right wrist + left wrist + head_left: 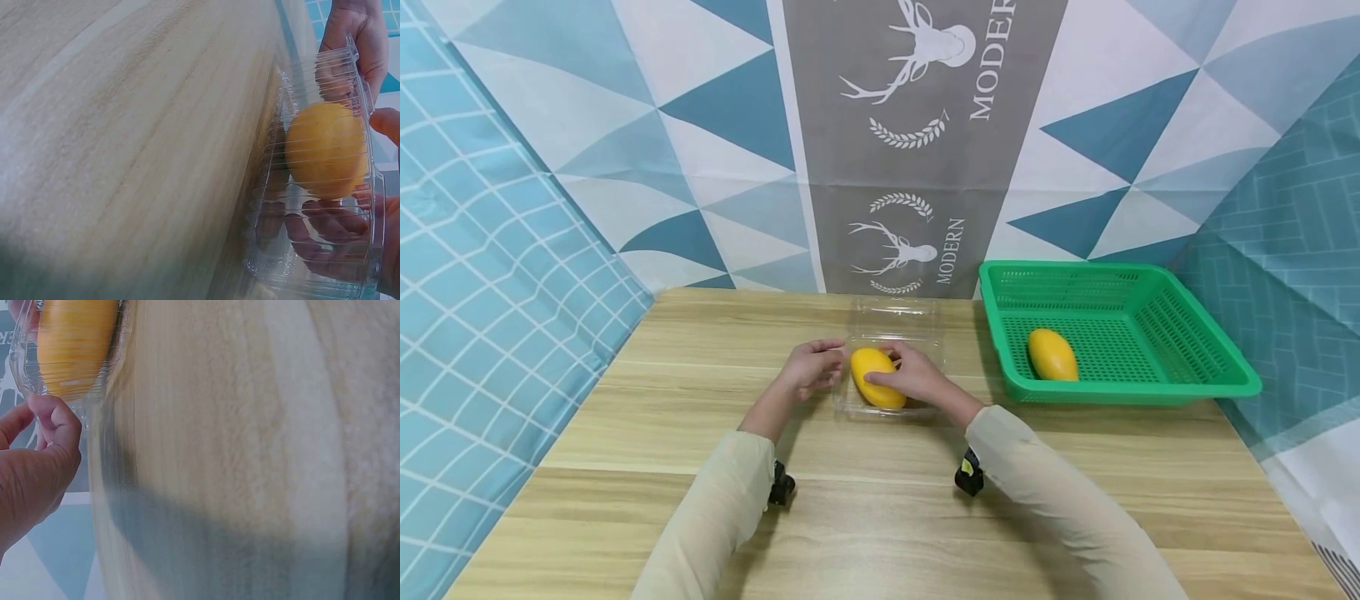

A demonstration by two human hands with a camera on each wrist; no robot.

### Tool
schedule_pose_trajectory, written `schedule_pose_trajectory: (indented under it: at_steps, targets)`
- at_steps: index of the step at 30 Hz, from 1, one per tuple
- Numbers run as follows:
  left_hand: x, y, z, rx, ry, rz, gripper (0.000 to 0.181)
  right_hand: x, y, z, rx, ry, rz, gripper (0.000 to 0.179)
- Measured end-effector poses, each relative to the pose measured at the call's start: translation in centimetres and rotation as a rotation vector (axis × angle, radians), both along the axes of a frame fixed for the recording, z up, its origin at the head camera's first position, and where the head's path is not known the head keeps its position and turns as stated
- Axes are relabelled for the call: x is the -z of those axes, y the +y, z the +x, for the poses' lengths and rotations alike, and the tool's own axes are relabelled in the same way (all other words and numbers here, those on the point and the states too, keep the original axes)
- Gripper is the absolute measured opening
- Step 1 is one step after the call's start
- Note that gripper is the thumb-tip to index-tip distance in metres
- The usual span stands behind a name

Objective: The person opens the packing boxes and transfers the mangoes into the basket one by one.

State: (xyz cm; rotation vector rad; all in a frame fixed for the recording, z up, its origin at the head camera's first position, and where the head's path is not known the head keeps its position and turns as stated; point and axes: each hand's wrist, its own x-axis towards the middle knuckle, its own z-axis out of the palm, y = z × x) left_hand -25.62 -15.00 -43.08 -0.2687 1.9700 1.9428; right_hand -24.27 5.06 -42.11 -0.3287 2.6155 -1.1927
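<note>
A yellow mango (871, 364) lies in a clear plastic clamshell box (850, 409), its hinged lid (897, 321) folded back toward the wall. My right hand (919, 377) holds the mango from the right, thumb over its top. In the right wrist view, the right hand's fingers (328, 234) show through the ribbed wall, below the mango. My left hand (811, 367) is at the box's left side with fingers loosely bent. In the left wrist view, a bent finger of the left hand (37, 469) is right at the box's rim.
A green perforated basket (1138, 389) stands to the right on the wooden table (865, 517). Another mango (1052, 355) lies inside it, near its left side. A patterned cloth (730, 142) hangs behind the table, and blue tiled cloth (482, 225) borders its left.
</note>
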Motion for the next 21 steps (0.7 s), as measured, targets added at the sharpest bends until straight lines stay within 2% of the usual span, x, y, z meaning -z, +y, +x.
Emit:
schedule_pose_trajectory:
  at_steps: [7, 21]
  targets:
    - [-0.01, 0.10, -0.02, -0.009, -0.005, 0.002, 0.042, -0.22, -0.19, 0.03, 0.003, -0.015, -0.008, 0.067]
    - [0.09, 0.03, -0.14, -0.009, -0.012, 0.005, 0.042, 0.33, -0.86, -0.27, 0.005, -0.033, -0.039, 0.074]
